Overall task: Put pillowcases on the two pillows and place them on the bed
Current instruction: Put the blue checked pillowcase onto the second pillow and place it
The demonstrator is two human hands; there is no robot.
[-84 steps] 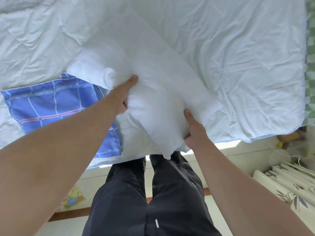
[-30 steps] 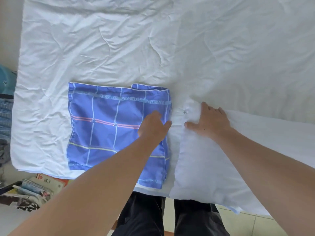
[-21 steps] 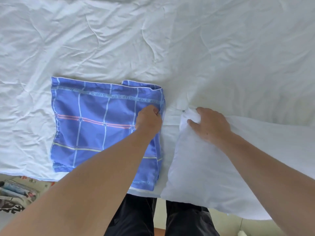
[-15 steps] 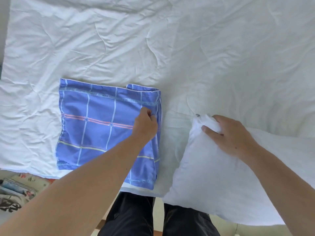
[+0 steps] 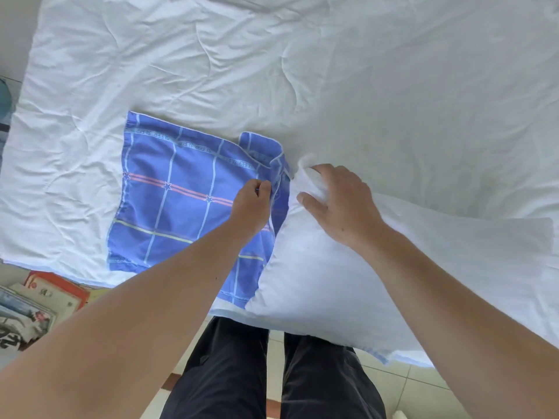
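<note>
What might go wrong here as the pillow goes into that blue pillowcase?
The left hand pinches only one edge of the blue pillowcase, so its mouth may not open wide enough. The right hand grips just one corner of the white pillow, which overhangs the bed edge and could slide off.

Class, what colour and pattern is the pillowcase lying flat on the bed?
Blue cotton pillowcase, checked with pale lines; head view.

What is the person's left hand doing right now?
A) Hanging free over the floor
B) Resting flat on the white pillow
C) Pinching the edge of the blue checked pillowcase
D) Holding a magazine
C: the left hand has its fingers curled on the right-hand edge of the blue checked pillowcase, lifting it slightly, while the right hand grips a corner of the white pillow beside it.
</note>
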